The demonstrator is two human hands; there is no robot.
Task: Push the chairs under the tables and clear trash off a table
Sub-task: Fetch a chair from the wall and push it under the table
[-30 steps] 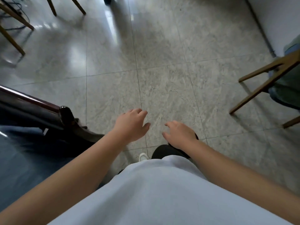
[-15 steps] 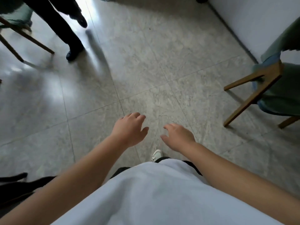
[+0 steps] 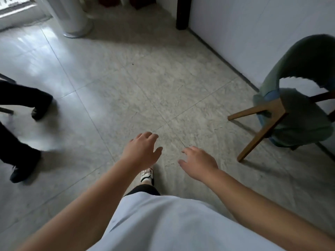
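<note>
A green upholstered chair (image 3: 301, 113) with light wooden legs stands at the right edge, close to a white wall. My left hand (image 3: 142, 150) and my right hand (image 3: 198, 163) hover palm-down over the grey tiled floor in the middle of the view, fingers spread, holding nothing. The chair lies well to the right of my right hand and neither hand touches it. No table or trash is in view.
Another person's dark trouser legs and shoes (image 3: 21, 127) stand at the left edge. A white round pedestal (image 3: 72, 17) rises at the top left, and a dark post (image 3: 183, 13) stands by the white wall (image 3: 253, 24). My own shoe (image 3: 147, 175) shows below my hands.
The view has swung round: the dark furniture at the lower left is gone, the green chair now looms larger at the right, and the other person's legs have shifted to the left edge.
</note>
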